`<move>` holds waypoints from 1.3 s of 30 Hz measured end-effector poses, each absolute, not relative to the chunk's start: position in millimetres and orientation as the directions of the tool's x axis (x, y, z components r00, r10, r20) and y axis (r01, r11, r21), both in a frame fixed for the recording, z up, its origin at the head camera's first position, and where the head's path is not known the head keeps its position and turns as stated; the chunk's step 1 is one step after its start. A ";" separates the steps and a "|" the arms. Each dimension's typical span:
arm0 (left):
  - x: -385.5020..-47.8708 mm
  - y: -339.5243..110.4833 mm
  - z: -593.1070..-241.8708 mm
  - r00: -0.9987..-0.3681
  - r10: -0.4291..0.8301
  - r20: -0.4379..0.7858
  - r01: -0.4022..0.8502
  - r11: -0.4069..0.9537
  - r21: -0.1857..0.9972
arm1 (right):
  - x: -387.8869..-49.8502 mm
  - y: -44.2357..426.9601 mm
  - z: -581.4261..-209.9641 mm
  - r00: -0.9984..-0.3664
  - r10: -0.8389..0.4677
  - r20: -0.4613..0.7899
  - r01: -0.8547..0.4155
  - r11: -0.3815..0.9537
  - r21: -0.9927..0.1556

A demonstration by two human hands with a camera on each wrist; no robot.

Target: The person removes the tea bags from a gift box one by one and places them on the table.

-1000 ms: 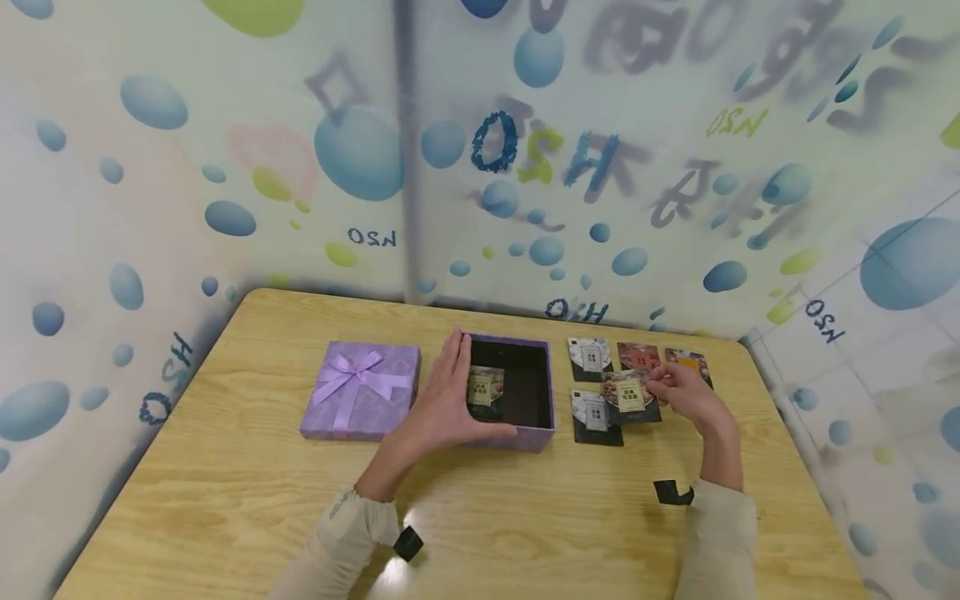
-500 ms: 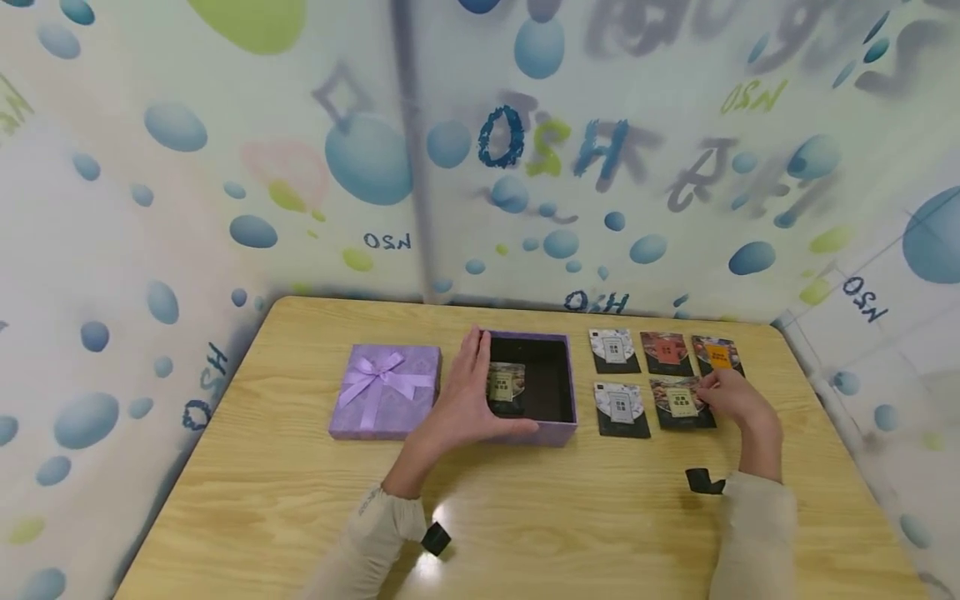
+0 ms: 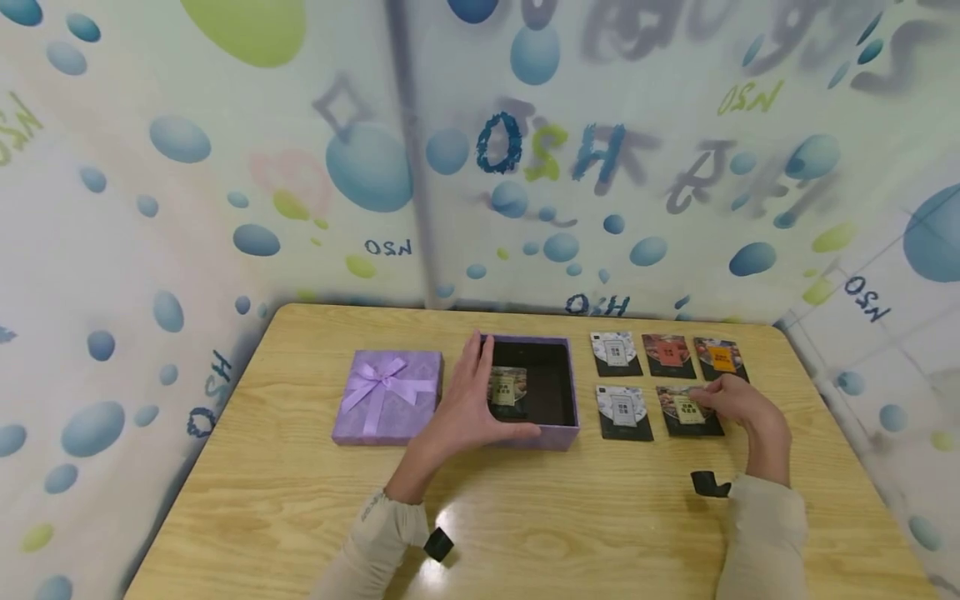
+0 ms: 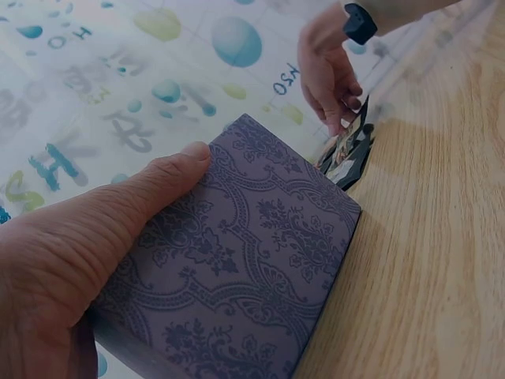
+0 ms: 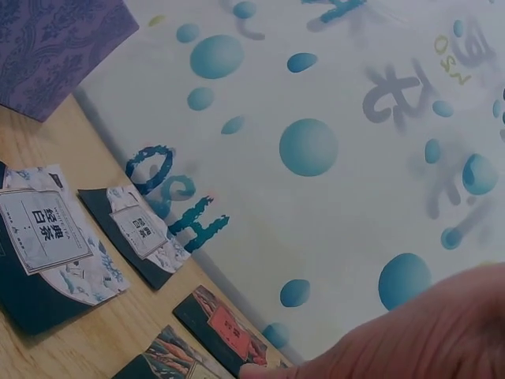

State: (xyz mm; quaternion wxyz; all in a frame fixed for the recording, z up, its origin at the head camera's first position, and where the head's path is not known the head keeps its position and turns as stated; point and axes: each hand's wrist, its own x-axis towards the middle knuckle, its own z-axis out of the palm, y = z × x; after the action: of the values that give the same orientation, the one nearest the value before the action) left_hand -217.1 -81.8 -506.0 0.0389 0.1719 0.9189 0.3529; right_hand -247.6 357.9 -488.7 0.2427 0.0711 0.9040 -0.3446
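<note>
My left hand (image 3: pixel 467 412) holds the open purple box (image 3: pixel 551 437) at its left end, fingers at the back and thumb along the front wall. The thumb (image 4: pixel 170 178) presses the patterned wall in the left wrist view. Inside the dark interior, a black tea packet with a pale yellow label (image 3: pixel 510 390) lies toward the left. My right hand (image 3: pixel 750 408) pinches the upper right edge of a similar yellow-labelled tea packet (image 3: pixel 688 419), which is at the table surface. Only part of that packet (image 5: pixel 170 355) shows in the right wrist view.
Left of the box lies its purple lid (image 3: pixel 412 417) with a ribbon bow. Two white-labelled packets (image 3: pixel 617 353), a red-labelled packet (image 3: pixel 669 356) and an orange-labelled one (image 3: pixel 720 357) are laid in rows on the right of the wooden table (image 3: pixel 570 517). A patterned wall stands behind.
My right hand has carried the yellow-labelled packet rightward and lowered it beside the front white-labelled packet, which it partly covered before. My left hand stays on the box. The head view has shifted slightly.
</note>
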 end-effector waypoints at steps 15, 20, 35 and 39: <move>-217.9 -82.5 -509.7 -0.936 0.348 0.053 0.294 0.690 0.661 | -242.9 358.4 -492.2 -0.862 -0.036 -0.506 0.299 0.769 -0.564; -217.7 -83.4 -509.0 -0.938 0.342 0.053 0.287 0.685 0.669 | -246.5 358.3 -491.5 -0.870 -0.012 -0.494 0.305 0.773 -0.556; -218.5 -82.3 -505.3 -0.935 0.352 0.034 0.285 0.694 0.661 | -250.4 329.0 -487.3 -0.989 0.019 -0.145 0.106 0.776 -0.622; -217.4 -83.0 -505.6 -0.939 0.342 0.025 0.270 0.691 0.671 | -256.3 312.9 -485.3 -0.991 0.005 -0.136 0.093 0.760 -0.644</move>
State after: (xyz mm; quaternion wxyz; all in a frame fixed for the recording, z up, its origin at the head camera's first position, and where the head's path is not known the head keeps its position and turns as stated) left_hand -217.4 -83.0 -505.6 0.0510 0.1667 0.9180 0.3561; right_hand -256.3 312.9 -485.3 0.0631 0.0262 0.9359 -0.3456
